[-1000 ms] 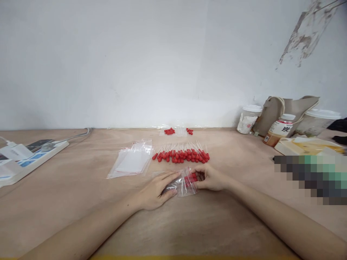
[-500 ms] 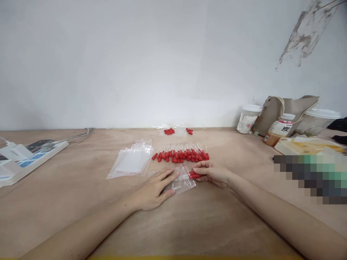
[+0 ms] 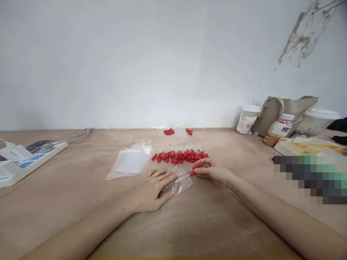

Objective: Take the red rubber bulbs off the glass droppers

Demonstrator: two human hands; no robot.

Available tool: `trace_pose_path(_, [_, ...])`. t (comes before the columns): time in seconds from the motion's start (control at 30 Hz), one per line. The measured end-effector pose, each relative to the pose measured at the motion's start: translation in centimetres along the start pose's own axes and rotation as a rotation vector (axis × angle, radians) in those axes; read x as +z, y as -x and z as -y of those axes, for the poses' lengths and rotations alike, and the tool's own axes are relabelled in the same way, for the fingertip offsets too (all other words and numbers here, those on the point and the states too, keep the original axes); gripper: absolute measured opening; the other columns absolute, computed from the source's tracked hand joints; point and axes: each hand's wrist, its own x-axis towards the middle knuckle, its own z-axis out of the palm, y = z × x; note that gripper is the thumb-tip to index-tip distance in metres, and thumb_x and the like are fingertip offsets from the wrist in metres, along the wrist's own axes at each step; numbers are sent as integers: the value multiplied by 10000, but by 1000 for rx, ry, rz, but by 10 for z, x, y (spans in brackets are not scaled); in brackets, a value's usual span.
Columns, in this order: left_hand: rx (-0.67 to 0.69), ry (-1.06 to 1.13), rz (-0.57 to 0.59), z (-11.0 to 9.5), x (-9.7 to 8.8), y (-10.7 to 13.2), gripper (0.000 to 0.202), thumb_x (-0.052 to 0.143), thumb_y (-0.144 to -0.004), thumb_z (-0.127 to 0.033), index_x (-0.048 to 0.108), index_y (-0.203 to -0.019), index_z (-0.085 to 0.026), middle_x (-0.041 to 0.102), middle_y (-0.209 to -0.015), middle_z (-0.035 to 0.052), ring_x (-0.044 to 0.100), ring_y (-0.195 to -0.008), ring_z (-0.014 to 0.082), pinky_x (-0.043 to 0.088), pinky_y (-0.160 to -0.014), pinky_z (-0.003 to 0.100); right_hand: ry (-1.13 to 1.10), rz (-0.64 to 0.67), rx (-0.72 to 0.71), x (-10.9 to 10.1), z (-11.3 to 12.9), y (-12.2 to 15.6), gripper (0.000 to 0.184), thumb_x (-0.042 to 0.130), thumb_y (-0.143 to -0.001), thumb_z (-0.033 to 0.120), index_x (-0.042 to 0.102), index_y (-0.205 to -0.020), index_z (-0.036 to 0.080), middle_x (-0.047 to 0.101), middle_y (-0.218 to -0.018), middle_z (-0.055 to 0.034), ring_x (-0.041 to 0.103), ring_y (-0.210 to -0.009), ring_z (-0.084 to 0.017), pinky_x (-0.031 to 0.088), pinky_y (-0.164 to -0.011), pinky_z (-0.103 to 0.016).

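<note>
My left hand (image 3: 151,189) lies flat, fingers spread, on a small clear zip bag (image 3: 179,182) on the wooden table (image 3: 206,224). Just to the right, my right hand (image 3: 213,171) pinches two red-bulbed droppers (image 3: 195,168) whose clear tips point into the bag's mouth. Behind both hands lies a row of several red-bulbed droppers (image 3: 181,155). A stack of empty clear zip bags (image 3: 132,162) sits to the left of that row. Filled bags of droppers (image 3: 176,131) rest near the wall.
A white power strip (image 3: 29,160) with plugs and a phone is at the far left. At the right back stand cups, a bottle (image 3: 279,129), a beige cloth bag (image 3: 287,108) and a yellow box (image 3: 306,145). A blurred patch covers part of the right side.
My right hand has drawn back to the right and away from the bag, and the droppers' red bulbs now show outside its mouth. The bag has shifted slightly away from me.
</note>
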Motion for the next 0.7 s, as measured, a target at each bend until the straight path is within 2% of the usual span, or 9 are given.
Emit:
trace_pose_path(0.1, [-20,6,-46,-2,-2,2,567,446,-824,-438,284,-1342,-275,443,-1308,37,379,-1187,259,325,-974,453,27,4,-7,-4,9,3,226,706,-597,108,535,-741,143,637,-752,-15,637,-670,-114,539,-596,-199])
trace_pose_path(0.23, [-13,14,-54,-2,0,2,520,432,-830,-438,335,-1318,-284,420,-1324,34,374,-1180,261,320,-975,463,21,63,72,-5,9,3,316,725,-570,90,527,-808,154,636,-782,-15,642,-677,-128,551,-624,-243])
trace_pose_path(0.37, [-27,40,-55,1,4,3,520,441,-823,-453,359,-1307,-281,395,-1341,48,353,-1202,266,307,-986,469,0,35,48,-4,3,-1,232,732,-605,182,548,-739,140,625,-701,-7,626,-644,-94,542,-606,-191])
trace_pose_path(0.43, [-46,54,-38,3,5,4,532,439,-820,-470,358,-1309,-277,350,-1372,58,316,-1235,272,289,-1000,472,55,31,23,-8,8,-2,225,742,-592,195,556,-705,137,626,-674,-3,619,-624,-85,533,-584,-170])
trace_pose_path(0.57, [-62,96,-15,5,5,5,544,443,-814,-492,358,-1308,-280,303,-1397,65,262,-1270,283,264,-1013,476,261,135,-124,-32,39,2,252,747,-581,248,599,-748,131,652,-709,-23,626,-649,-103,537,-613,-202])
trace_pose_path(0.63, [-76,141,-57,5,5,2,474,427,-830,-469,422,-1261,-271,364,-1356,66,319,-1238,266,286,-1003,454,291,87,-247,-43,56,3,274,734,-596,293,609,-788,142,659,-735,-27,631,-677,-117,540,-646,-236])
trace_pose_path(0.7, [-127,208,-142,6,4,-3,339,379,-864,-409,532,-1115,-239,486,-1222,67,446,-1120,221,356,-948,398,263,-21,-417,-48,66,0,292,719,-612,332,606,-818,159,659,-770,-23,635,-713,-126,537,-689,-261])
